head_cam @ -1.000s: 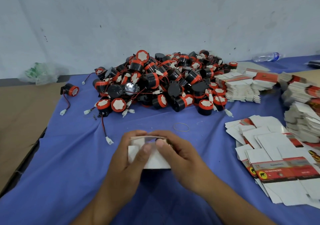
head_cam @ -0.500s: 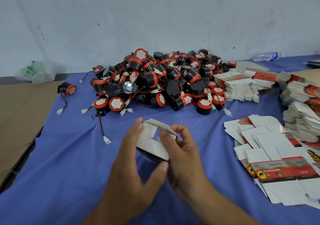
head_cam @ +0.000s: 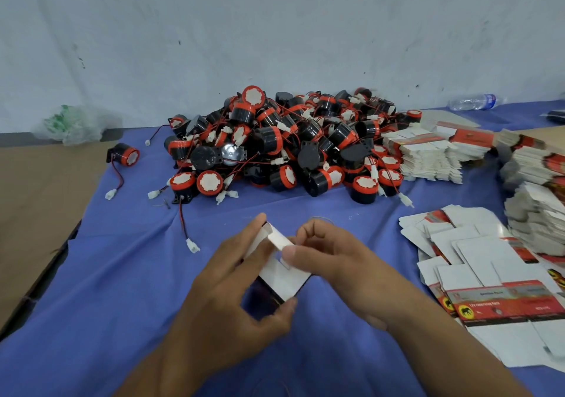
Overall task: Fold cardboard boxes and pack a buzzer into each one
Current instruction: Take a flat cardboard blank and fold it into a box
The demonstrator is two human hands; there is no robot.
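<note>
A box [head_cam: 279, 280] is being folded.
Its edges are being gripped between fingers of the left hand [head_cam: 226, 305], its flap [head_cam: 278, 239] pinched by the right hand [head_cam: 336, 262]; card judged light, easily creased.

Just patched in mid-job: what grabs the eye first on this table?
The heap of black-and-red buzzers dominates the far middle of the blue cloth. Nearer, the left hand and right hand hold a half-folded white box, the right pinching its flap. On the right sprawl flat box blanks.
</note>
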